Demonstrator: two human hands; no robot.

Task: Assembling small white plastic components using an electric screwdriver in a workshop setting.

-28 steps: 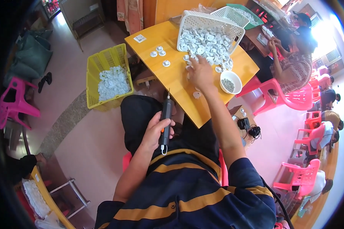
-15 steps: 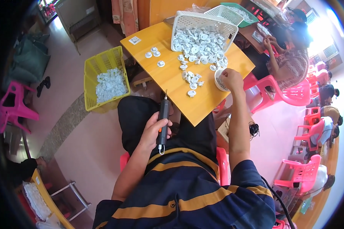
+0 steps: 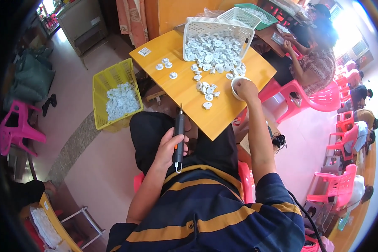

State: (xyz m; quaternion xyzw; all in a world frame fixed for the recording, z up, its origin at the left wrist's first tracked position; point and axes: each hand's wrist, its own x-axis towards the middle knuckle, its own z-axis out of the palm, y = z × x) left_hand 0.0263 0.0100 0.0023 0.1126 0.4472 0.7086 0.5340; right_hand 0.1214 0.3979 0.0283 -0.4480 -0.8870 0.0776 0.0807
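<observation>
My left hand is wrapped round a black electric screwdriver, held above my lap with its bit pointing toward the table and a wire loop at its near end. My right hand reaches into a small white bowl at the table's right side. Its fingers are curled, and the bowl hides the tips and anything between them. Beside the bowl lies a loose group of small round white plastic parts. More of them spill from a tipped white basket behind.
The yellow table has a corner toward me; several white parts lie at its left. A yellow crate of white pieces stands on the floor. A person sits at right by a pink chair.
My right hand has dipped deeper into the bowl. The view has shifted slightly; my left hand keeps its hold on the screwdriver.
</observation>
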